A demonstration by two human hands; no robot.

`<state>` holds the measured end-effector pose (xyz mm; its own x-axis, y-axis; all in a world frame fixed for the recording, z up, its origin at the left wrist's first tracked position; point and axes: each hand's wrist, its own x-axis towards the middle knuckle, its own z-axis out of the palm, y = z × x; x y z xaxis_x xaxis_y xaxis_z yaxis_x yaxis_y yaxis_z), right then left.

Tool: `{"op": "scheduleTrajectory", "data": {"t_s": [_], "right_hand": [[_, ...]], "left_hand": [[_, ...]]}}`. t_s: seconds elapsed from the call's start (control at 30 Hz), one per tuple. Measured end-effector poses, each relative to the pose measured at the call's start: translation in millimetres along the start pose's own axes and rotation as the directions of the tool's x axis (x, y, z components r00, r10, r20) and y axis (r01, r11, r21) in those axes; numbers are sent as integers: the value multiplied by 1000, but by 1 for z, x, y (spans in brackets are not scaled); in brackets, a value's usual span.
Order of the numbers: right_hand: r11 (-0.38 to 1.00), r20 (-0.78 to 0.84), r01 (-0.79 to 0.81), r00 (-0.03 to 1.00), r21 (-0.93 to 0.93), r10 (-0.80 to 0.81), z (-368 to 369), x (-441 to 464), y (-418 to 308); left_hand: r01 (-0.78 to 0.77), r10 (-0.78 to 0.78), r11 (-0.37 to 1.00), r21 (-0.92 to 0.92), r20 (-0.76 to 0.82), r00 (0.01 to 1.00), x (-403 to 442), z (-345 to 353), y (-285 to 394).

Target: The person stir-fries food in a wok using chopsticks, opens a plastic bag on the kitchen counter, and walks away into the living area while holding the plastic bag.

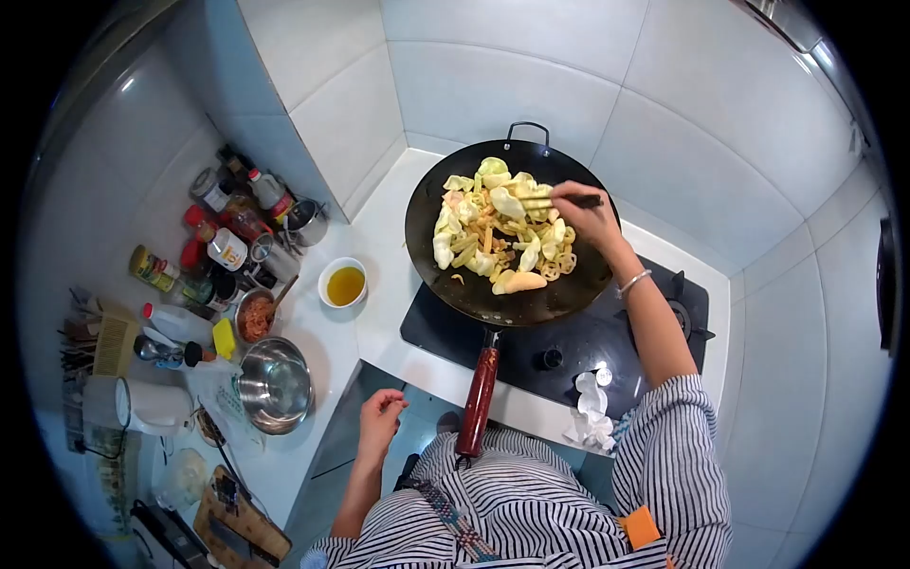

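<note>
A black wok [578, 289] stands on the stove with its dark red handle [479, 394] towards my body. Pale dumpling-like pieces [443, 248], lotus root slices [551, 270] and yellow-brown sticks lie in it. Over the wok's right side, my right hand [590, 213] is closed round chopsticks [537, 202] with dark upper ends. Their tips meet a pale folded piece [506, 203]; whether they pinch it I cannot tell. My left hand [381, 417] hangs in front of the counter, left of the wok handle and apart from it. Its fingers are loosely curled and hold nothing visible.
Left on the counter are a white bowl of yellow liquid [345, 285], a steel bowl [275, 384], a bowl of reddish food [254, 321] and several seasoning bottles [226, 248]. A cutting board [232, 531] lies lower left. Crumpled white tissue [591, 417] is on the stove's front edge.
</note>
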<state>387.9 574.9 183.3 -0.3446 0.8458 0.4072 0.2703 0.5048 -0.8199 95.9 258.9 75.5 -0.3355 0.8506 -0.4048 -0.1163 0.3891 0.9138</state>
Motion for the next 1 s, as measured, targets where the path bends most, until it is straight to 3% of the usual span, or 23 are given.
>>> {"op": "scheduleTrajectory", "data": {"t_s": [0.07,0.17,0.23,0.27,0.3,0.37,0.47,0.53,0.57,0.6,0.67,0.77,0.83,0.9,1.0], "right_hand": [[998,-50,-65,997,24,66,6,14,1],[985,-84,-1,996,170,15,41,24,25],[958,-69,130,991,257,-116,63,19,33],[958,-46,189,982,216,-183,69,14,34],[981,55,176,982,77,-181,69,10,33],[985,253,174,954,-20,-163,57,4,10],[986,491,154,865,-67,-102,17,-1,-21],[996,470,-67,879,-53,84,-16,-3,-37],[997,414,-44,908,-65,67,-33,-1,-37],[934,328,-357,885,24,330,-49,-2,-51],[880,51,-474,879,-13,474,-74,-1,-44],[766,-150,-626,779,-145,608,-86,0,-6],[710,-70,-701,707,68,704,-67,-5,23],[704,-67,-641,723,307,687,-35,-11,35],[670,-51,-536,760,514,648,2,-6,40]], "left_hand": [[24,-24,1000,-2,-1,1000,-3,0,-2],[43,-43,999,1,0,999,-7,1,-2],[39,-39,999,4,2,999,-8,1,-1],[32,-32,999,-8,7,999,-7,1,0],[25,-25,999,-22,12,1000,-7,1,1],[9,-8,1000,-22,8,1000,-5,1,0],[4,-4,1000,-24,12,1000,-5,2,0],[17,-16,1000,-26,17,1000,-4,3,0],[13,-13,1000,-3,18,1000,-4,4,-1],[8,-9,1000,21,19,1000,-4,5,-3],[10,-11,1000,15,25,1000,-3,5,-4],[17,-17,1000,4,37,999,-4,7,-1],[18,-18,1000,0,45,999,-3,8,-1],[3,-4,1000,30,28,1000,-2,9,-4],[16,-16,1000,4,27,1000,-3,7,-1]]}}
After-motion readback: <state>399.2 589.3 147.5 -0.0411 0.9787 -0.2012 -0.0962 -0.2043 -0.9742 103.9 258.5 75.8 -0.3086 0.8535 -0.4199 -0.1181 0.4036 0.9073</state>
